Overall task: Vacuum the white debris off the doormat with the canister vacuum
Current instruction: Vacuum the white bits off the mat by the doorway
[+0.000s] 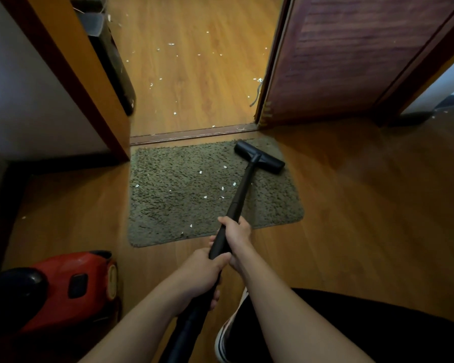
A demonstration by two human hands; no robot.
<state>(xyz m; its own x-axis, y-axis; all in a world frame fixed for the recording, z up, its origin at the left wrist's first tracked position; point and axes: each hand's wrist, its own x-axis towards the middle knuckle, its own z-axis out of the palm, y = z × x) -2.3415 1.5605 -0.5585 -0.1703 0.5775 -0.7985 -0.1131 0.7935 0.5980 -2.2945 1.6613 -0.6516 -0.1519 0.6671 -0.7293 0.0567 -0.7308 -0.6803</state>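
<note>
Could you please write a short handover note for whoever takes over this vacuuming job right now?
Hands: left hand grips the lower end of the black wand; right hand grips it just above. Both shut on the wand.
Things: floor head rests on the doormat, at its far right corner near the door sill. Red canister sits on the floor at the near left.
Done: the mat's right side looks mostly clear.
Left: white debris dots the mat's middle and near edge; sweep leftward and back. More bits lie on the floor beyond the sill.
</note>
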